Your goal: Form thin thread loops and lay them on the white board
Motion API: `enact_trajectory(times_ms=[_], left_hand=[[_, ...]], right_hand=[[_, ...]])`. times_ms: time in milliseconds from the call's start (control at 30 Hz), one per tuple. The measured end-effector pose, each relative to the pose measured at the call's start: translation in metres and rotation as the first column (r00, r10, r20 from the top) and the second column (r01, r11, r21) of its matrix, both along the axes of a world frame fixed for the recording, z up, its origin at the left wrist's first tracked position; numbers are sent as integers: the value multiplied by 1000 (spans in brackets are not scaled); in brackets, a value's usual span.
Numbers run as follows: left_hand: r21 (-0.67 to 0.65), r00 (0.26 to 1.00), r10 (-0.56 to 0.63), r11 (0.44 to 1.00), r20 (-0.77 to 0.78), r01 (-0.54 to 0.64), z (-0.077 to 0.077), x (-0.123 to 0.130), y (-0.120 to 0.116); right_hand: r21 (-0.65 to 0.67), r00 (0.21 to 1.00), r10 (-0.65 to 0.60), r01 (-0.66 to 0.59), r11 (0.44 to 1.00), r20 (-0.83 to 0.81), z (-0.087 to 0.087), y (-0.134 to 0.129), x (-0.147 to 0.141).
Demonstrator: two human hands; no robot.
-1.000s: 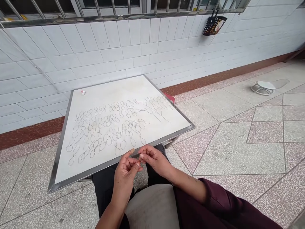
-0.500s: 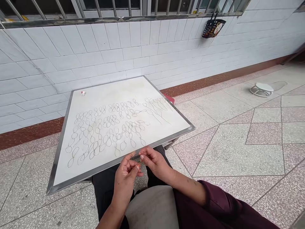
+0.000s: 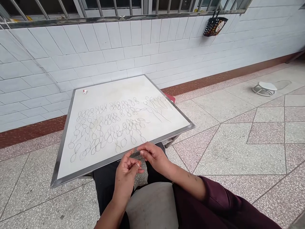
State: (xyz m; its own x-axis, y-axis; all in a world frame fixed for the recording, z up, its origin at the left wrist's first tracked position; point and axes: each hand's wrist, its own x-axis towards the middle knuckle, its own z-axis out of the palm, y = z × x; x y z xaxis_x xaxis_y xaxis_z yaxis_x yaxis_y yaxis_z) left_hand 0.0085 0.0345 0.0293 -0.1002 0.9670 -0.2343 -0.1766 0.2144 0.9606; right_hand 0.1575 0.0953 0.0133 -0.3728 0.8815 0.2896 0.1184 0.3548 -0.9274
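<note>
Just over the near edge of a white table [image 3: 111, 84], my left hand [image 3: 125, 173] and my right hand [image 3: 157, 159] come close together in the head view. Thumb and fingers of the left are pinched, its forefinger reaching forward. The right is pinched too, at the forefinger and thumb. A very thin strand, like wire or thread, shows faintly between them; its ends are hidden. Beyond the hands, rows of thin dark strands bent into loops and figure-eights [image 3: 111, 117] cover much of the tabletop. Straighter strands with small loops [image 3: 157, 109] lie at the right.
A small red and white object [image 3: 85, 92] sits at the table's far left. Behind stands a white tiled wall [image 3: 114, 62] with a barred window and a hanging dark patterned bag [image 3: 214, 26]. A low white seat [image 3: 264, 88] stands on the floor at the right.
My right hand has moved slightly up, away from my left fingertips, so the gap between the pinches is a little wider. The view has shifted slightly.
</note>
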Motion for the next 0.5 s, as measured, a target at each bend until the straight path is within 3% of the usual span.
enact_trajectory(times_ms=[133,233,367,433,500], left_hand=[[-2,1000,12,1000,11,-12,-1,1,0],[5,1000,30,1000,-5,-30,-1,3,0],[6,999,54,999,10,-54,-2,4,1],[3,998,60,998,32,-60,-2,3,1],[-3,995,80,997,52,-79,-1,2,1]], right_hand=[[207,993,-39,16,978,110,2,0,3],[281,986,23,-69,957,163,8,6,3],[229,963,214,-247,941,161,14,16,0],[194,966,226,-248,949,129,16,19,-3],[158,984,161,-170,973,72,16,19,-3]])
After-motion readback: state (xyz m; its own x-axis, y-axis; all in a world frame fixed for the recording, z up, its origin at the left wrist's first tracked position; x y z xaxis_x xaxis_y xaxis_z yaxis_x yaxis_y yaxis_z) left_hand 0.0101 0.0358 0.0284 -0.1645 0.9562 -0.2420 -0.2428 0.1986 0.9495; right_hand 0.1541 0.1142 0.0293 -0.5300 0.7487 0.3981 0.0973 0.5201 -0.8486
